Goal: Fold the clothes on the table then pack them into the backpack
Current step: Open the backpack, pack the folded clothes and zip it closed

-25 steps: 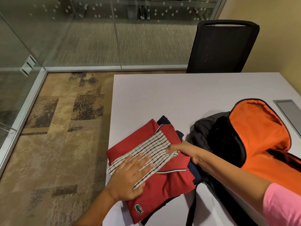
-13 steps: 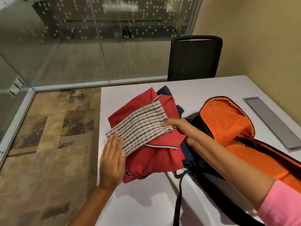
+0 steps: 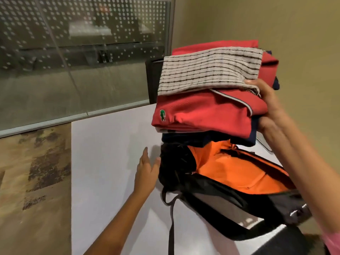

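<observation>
A stack of folded clothes hangs in the air above the backpack: a striped grey cloth [image 3: 207, 69] on top, a red polo shirt [image 3: 200, 113] under it, a navy garment [image 3: 198, 138] at the bottom. My right hand [image 3: 270, 107] grips the stack at its right edge, thumb on top. The black backpack [image 3: 220, 196] lies open on the white table [image 3: 114, 162], showing its orange lining [image 3: 233, 172]. My left hand [image 3: 147, 172] is flat with straight fingers, right beside the backpack's left side.
A black chair [image 3: 152, 80] stands behind the table, mostly hidden by the clothes. A glass wall runs along the back left; a yellow wall is on the right. Patterned carpet lies left of the table's edge.
My right hand has lifted the whole stack off the table and carried it over the open backpack. My left hand has left the clothes and moved to the backpack's left side.
</observation>
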